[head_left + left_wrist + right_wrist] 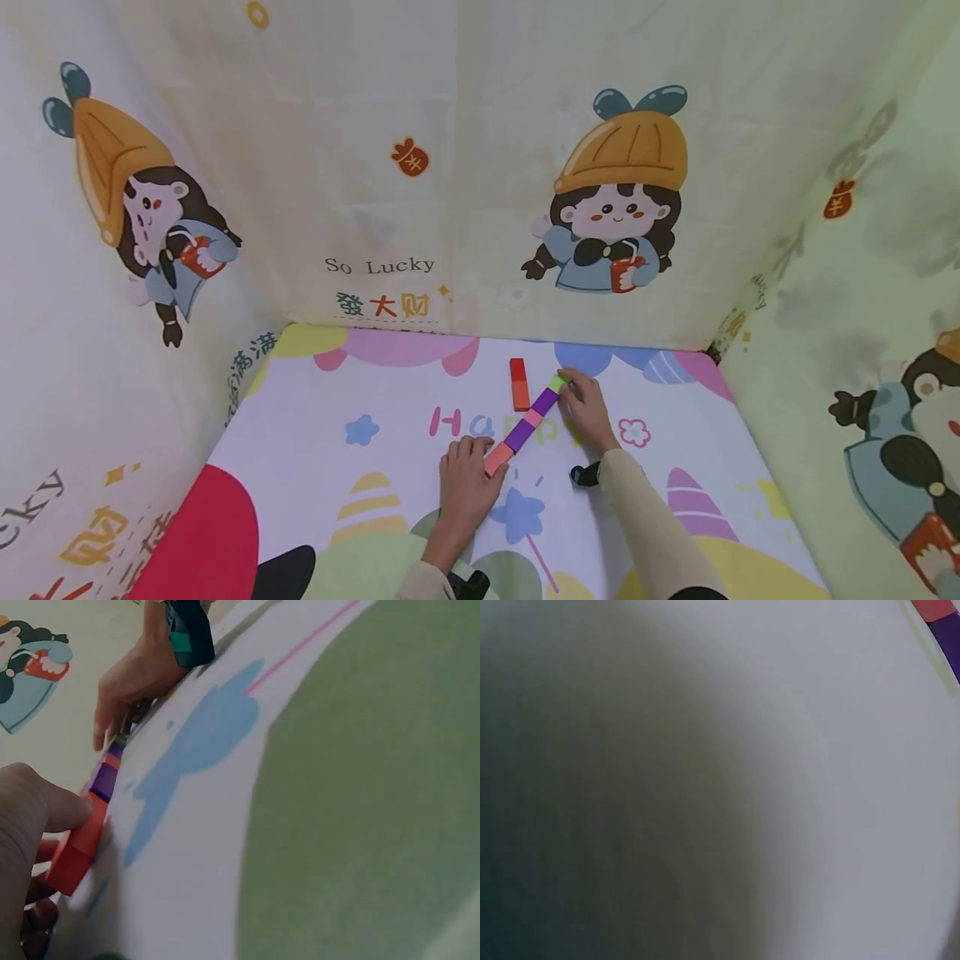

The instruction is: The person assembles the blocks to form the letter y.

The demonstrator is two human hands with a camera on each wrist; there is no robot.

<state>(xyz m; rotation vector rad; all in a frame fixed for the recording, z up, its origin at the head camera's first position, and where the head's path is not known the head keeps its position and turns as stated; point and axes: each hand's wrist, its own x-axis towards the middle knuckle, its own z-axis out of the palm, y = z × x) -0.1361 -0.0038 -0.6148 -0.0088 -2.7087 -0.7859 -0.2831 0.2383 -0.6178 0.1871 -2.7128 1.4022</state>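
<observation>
A diagonal row of coloured blocks (532, 418) lies on the patterned mat, end to end. A salmon block (498, 458) forms its near end, then come purple, pink and purple, with a green block (557, 383) at the far end. My left hand (467, 479) holds the salmon end between thumb and fingers; in the left wrist view the thumb (71, 810) lies along this block, which looks red there. At the far end my right hand (587, 408) pinches the green block with its fingertips. The right wrist view catches only a purple block (949, 637) and a pinkish one at its corner.
A separate red and orange block piece (519, 384) lies just left of the row's far end. The printed mat (300, 433) is bounded by cloth walls (487, 208) at the back and both sides. Dark straps (585, 475) show at the wrists.
</observation>
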